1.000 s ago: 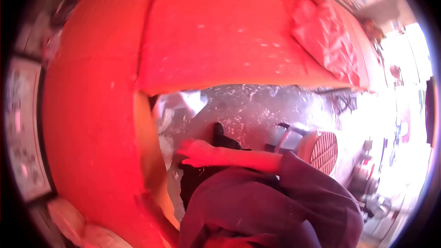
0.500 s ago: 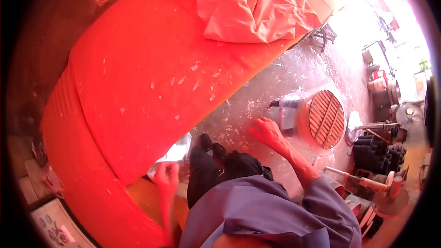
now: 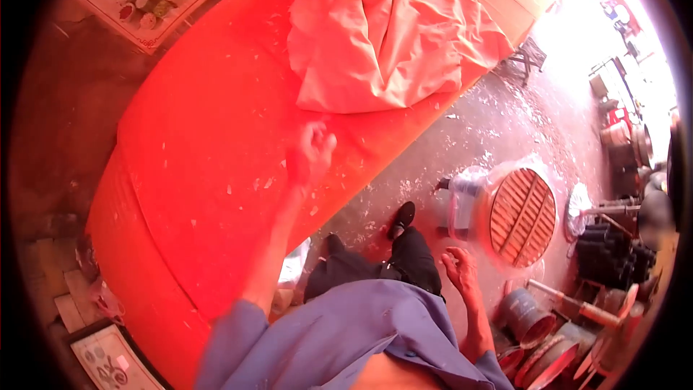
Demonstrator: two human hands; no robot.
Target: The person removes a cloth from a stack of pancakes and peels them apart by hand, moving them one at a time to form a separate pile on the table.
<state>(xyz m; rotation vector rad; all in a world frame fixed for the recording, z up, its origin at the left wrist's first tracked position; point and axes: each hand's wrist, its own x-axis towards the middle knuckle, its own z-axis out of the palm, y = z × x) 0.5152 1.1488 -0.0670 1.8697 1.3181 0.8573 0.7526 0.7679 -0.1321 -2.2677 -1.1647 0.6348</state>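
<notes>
A large surface under a smooth orange-red cover [image 3: 195, 173] stretches out on my left, dotted with small pale flakes. Over it reaches my left hand [image 3: 312, 152], blurred, its fingers loosely bent and apart, with nothing visible in them. Just beyond its fingertips lies a crumpled pinkish-red cloth [image 3: 390, 50], heaped toward the far edge. My right hand [image 3: 460, 269] hangs low beside my right leg, fingers half curled and apart, holding nothing. Nearest to it is a round slatted wooden top [image 3: 522, 217] with clear plastic around its rim.
Pale flakes litter the floor [image 3: 404, 180]. Black cylinders [image 3: 610, 256], a bucket [image 3: 529, 315] and reels or wheels [image 3: 548, 361] crowd the right side. A folding stool [image 3: 528, 59] stands beyond the covered surface. Printed panels lie at upper left [image 3: 155, 0] and lower left [image 3: 115, 361].
My left hand has swung from the near edge up over the orange-red cover toward the crumpled cloth. My right hand has dropped back toward my leg. The view has shifted, and one foot is farther forward.
</notes>
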